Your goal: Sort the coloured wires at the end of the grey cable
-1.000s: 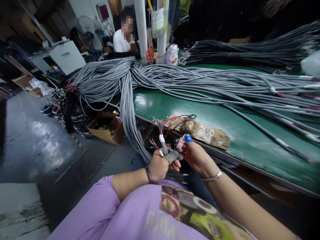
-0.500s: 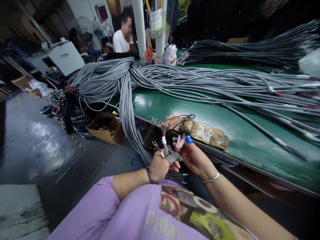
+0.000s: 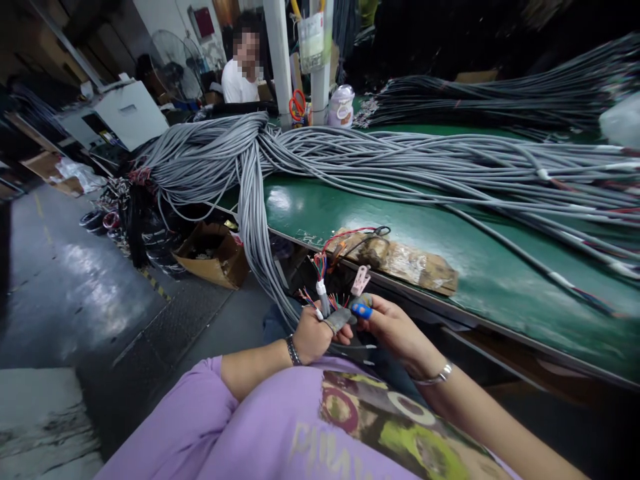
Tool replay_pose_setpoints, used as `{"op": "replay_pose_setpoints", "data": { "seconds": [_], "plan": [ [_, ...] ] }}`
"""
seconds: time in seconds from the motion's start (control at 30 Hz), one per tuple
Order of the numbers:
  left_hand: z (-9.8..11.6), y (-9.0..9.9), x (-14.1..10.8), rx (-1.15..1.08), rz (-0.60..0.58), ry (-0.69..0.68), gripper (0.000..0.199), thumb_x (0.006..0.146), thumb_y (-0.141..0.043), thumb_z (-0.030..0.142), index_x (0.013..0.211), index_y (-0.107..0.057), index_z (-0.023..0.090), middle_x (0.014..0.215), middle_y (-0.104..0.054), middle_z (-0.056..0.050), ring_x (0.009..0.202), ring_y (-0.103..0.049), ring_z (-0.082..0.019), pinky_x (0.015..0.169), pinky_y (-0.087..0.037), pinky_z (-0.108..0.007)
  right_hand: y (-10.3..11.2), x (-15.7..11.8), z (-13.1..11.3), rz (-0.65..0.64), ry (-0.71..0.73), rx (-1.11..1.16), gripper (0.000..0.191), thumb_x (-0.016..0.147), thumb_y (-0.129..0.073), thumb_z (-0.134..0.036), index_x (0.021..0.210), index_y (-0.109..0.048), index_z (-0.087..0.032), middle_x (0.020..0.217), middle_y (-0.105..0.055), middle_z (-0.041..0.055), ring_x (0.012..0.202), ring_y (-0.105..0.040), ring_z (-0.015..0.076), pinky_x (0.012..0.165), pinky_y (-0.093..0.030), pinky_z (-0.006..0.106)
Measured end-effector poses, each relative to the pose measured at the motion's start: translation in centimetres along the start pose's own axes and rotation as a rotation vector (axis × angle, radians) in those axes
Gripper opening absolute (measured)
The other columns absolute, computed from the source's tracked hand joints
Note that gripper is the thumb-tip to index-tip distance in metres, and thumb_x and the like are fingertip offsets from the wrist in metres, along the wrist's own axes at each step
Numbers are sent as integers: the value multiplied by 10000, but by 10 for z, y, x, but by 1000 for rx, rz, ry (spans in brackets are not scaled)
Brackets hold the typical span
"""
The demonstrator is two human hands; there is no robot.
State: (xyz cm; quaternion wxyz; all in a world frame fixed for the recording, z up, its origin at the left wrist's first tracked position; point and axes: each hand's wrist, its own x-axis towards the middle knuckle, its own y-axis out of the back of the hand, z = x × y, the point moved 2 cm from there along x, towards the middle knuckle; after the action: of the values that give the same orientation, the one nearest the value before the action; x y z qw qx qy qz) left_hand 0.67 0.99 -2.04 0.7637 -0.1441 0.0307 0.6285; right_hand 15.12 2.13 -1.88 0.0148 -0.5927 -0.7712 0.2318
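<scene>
My left hand [image 3: 320, 332], its thumb covered in grey, is wrapped round several grey cables [image 3: 324, 303] with white collars and fanned coloured wire ends. Close beside it, my right hand [image 3: 385, 323] has a blue wrap on one digit and its fingertips pinched near the wire ends. A pink clip [image 3: 361, 280] stands up from the right fingertips. Whether those fingers also hold a wire is too small to tell. Behind the hands, a taped wooden board [image 3: 415, 263] lies at the table edge with a red and a black lead.
Long grey cables [image 3: 350, 153] cover the green table [image 3: 310, 210] and hang over its near edge. Black cables [image 3: 480, 100] lie farther back. A cardboard box [image 3: 213, 257] sits below at the left. Across the table is a person in a white shirt [image 3: 240, 83].
My right hand has lowered slightly, and the pink clip is now upright above its fingertips. The wire ends in my left hand have shifted left. The person across has turned the head.
</scene>
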Motion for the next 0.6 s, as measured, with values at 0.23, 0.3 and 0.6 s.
{"op": "replay_pose_setpoints", "data": {
  "seconds": [0.23, 0.3, 0.6],
  "plan": [
    [10, 1, 8, -60, 136, -96, 503, 698, -672, 623, 735, -641, 123, 555, -607, -14, 440, -538, -86, 451, -464, -210, 8, 22, -2, 91, -71, 317, 312, 683, -732, -516, 740, -633, -226, 672, -588, -2, 584, -518, 141, 613, -478, 294],
    [17, -2, 11, -31, 145, -129, 507, 690, -672, 630, 689, -625, 126, 560, -614, -21, 444, -540, -85, 459, -473, -213, 9, 28, -5, 69, -59, 269, 393, 723, -652, -621, 759, -641, -230, 714, -615, 18, 612, -542, 159, 623, -486, 310],
    [23, -12, 15, 74, 176, -169, 468, 685, -684, 604, 659, -605, 144, 554, -620, -21, 470, -565, -99, 482, -497, -223, 6, 33, -12, 373, 355, -200, 523, 755, -547, -722, 581, -571, -229, 579, -541, 15, 576, -461, 172, 587, -405, 314]
  ]
}}
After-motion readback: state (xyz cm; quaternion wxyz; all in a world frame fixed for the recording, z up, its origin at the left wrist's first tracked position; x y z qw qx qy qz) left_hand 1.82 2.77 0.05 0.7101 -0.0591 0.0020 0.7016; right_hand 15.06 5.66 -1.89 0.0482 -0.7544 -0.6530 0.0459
